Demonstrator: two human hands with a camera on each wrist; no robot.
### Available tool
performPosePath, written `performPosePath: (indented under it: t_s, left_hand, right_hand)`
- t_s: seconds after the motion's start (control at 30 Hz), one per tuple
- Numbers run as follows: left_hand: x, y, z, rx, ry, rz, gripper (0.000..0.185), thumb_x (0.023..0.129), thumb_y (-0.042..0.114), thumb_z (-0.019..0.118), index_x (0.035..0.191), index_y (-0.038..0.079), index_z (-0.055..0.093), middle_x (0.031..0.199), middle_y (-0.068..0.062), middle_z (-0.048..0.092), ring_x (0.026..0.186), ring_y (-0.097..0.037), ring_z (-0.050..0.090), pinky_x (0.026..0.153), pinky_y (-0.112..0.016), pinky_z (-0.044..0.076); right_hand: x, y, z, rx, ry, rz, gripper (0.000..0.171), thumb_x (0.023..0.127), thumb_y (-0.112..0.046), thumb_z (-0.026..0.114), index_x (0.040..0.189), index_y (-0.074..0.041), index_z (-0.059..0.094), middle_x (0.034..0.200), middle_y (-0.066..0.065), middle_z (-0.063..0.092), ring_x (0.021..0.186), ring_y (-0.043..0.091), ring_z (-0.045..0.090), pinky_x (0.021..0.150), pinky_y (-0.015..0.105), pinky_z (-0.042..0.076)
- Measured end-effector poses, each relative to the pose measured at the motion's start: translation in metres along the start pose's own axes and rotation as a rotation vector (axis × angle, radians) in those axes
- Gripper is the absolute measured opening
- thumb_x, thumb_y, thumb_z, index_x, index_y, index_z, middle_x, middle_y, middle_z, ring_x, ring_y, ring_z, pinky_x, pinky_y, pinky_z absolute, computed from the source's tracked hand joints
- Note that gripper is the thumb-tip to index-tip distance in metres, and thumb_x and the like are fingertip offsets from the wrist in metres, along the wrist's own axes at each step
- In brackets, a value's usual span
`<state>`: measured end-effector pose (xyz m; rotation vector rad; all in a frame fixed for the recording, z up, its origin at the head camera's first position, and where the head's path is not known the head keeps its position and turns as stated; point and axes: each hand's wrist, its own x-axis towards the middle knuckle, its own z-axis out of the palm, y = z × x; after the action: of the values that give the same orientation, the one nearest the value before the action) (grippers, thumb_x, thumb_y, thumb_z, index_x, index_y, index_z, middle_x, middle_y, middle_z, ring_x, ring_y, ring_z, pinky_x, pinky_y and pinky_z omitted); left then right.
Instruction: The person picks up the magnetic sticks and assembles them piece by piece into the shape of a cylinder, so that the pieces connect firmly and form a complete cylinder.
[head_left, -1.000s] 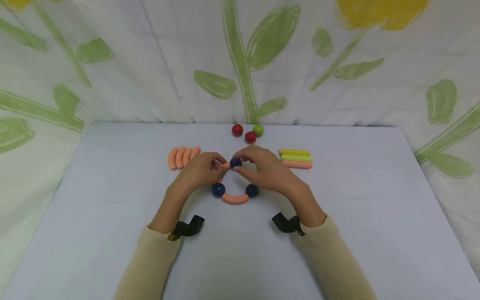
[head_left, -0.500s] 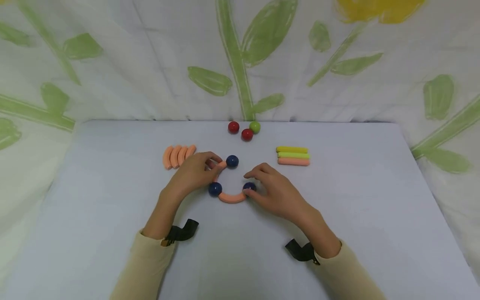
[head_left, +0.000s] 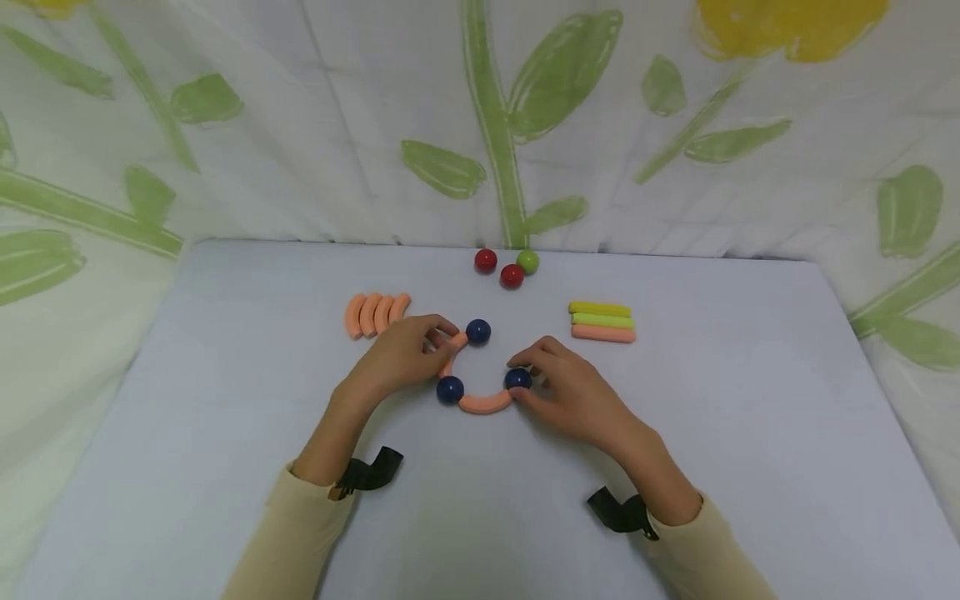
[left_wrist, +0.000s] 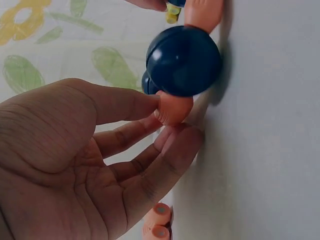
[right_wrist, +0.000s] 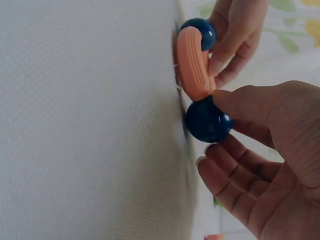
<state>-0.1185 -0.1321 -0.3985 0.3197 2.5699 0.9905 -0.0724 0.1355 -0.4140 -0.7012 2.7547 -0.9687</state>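
Blue balls and curved orange rods form a part ring. My left hand point(head_left: 405, 352) pinches the left curved rod point(left_wrist: 175, 108) between thumb and fingers. At that rod's two ends sit the far blue ball point(head_left: 478, 332) and the near-left blue ball point(head_left: 450, 390). A second curved rod point(head_left: 485, 405) joins the near-left ball to the right blue ball point(head_left: 517, 381). My right hand point(head_left: 577, 396) holds this right ball with the thumb and fingers on either side of it, also seen in the right wrist view, where the ball point(right_wrist: 206, 122) touches the rod's end.
Several curved orange rods point(head_left: 367, 315) lie side by side beyond my left hand. At the right lie a yellow stick point(head_left: 600, 308), a lime stick point(head_left: 602, 320) and a straight orange stick point(head_left: 603, 333). Two red balls point(head_left: 486, 261) and a green ball point(head_left: 528, 262) rest near the table's far edge.
My right hand has let go of the far blue ball, come nearer and to the right, and taken the right blue ball. My left hand still holds the left rod.
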Motion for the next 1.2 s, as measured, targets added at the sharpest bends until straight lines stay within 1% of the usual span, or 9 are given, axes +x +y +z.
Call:
performPosePath:
  t_s: [0.1,0.2,0.3,0.4,0.5,0.6,0.77,1.03,1.2]
  left_hand:
    - [-0.006,-0.002,0.001,0.000,0.001,-0.009,0.033,0.105,0.032,0.063,0.131,0.012,0.071,0.114,-0.009,0.076,0.094,-0.021,0.068,0.079,-0.033,0.055]
    - [-0.010,-0.003,0.004,0.001,-0.026,-0.016,0.033,0.105,0.032,0.064,0.131,0.012,0.070,0.112,-0.008,0.076,0.089,-0.018,0.067,0.076,-0.031,0.054]
    - [-0.011,-0.001,0.008,0.019,-0.046,-0.021,0.033,0.106,0.035,0.063,0.129,0.013,0.070,0.111,-0.006,0.077,0.089,-0.016,0.068,0.078,-0.032,0.054]
    - [-0.014,0.000,0.010,0.034,-0.028,-0.036,0.033,0.107,0.040,0.061,0.126,0.015,0.072,0.110,-0.005,0.077,0.091,-0.017,0.069,0.078,-0.034,0.054]
    - [-0.018,-0.002,0.008,0.042,-0.007,-0.057,0.033,0.106,0.042,0.062,0.123,0.016,0.073,0.109,-0.004,0.077,0.093,-0.018,0.069,0.079,-0.035,0.055]
    - [-0.022,-0.003,0.005,0.056,-0.003,-0.061,0.032,0.106,0.042,0.063,0.119,0.016,0.074,0.106,-0.003,0.077,0.091,-0.017,0.069,0.079,-0.034,0.054]
    - [-0.029,-0.003,-0.002,0.092,-0.014,-0.058,0.029,0.103,0.040,0.066,0.109,0.014,0.077,0.094,0.001,0.075,0.081,-0.014,0.063,0.073,-0.030,0.050]
    - [-0.030,0.004,-0.005,0.126,-0.057,-0.081,0.031,0.104,0.041,0.065,0.104,0.014,0.078,0.086,0.002,0.071,0.077,-0.012,0.060,0.069,-0.028,0.045]
    - [-0.033,0.004,-0.003,0.135,-0.080,-0.093,0.031,0.104,0.041,0.065,0.097,0.013,0.077,0.077,0.002,0.065,0.072,-0.013,0.057,0.064,-0.028,0.041]
  right_hand:
    - [-0.001,0.002,0.001,0.017,0.015,-0.004,0.028,0.095,-0.019,0.080,0.122,-0.016,0.073,0.116,0.000,0.069,0.105,0.016,0.068,0.093,0.040,0.060]
    - [-0.004,0.005,0.003,0.018,0.015,0.017,0.027,0.095,-0.019,0.080,0.121,-0.017,0.074,0.115,-0.001,0.069,0.105,0.016,0.068,0.093,0.039,0.060]
    - [-0.010,0.008,0.004,0.015,0.026,0.042,0.027,0.095,-0.019,0.081,0.121,-0.017,0.074,0.114,-0.001,0.070,0.104,0.014,0.069,0.092,0.038,0.061]
    - [-0.011,0.010,0.004,0.034,0.052,0.035,0.028,0.095,-0.017,0.081,0.122,-0.016,0.073,0.115,-0.001,0.071,0.104,0.014,0.071,0.091,0.037,0.062]
    - [-0.006,0.010,0.004,0.057,0.071,0.015,0.029,0.095,-0.016,0.080,0.123,-0.013,0.072,0.116,0.001,0.072,0.103,0.015,0.072,0.090,0.037,0.062]
    - [-0.002,0.010,0.004,0.057,0.087,0.010,0.030,0.096,-0.017,0.079,0.124,-0.012,0.072,0.117,0.003,0.072,0.102,0.016,0.072,0.089,0.037,0.062]
    - [0.005,0.009,0.004,0.055,0.103,0.014,0.031,0.097,-0.016,0.078,0.126,-0.012,0.071,0.118,0.004,0.072,0.102,0.017,0.071,0.089,0.037,0.062]
    - [0.010,0.006,0.008,0.064,0.173,0.091,0.033,0.097,-0.015,0.077,0.129,-0.009,0.068,0.116,0.009,0.071,0.098,0.020,0.072,0.086,0.036,0.064]
    - [0.008,0.004,0.006,0.075,0.179,0.116,0.035,0.097,-0.017,0.078,0.128,-0.009,0.065,0.117,0.009,0.069,0.099,0.021,0.072,0.086,0.037,0.064]
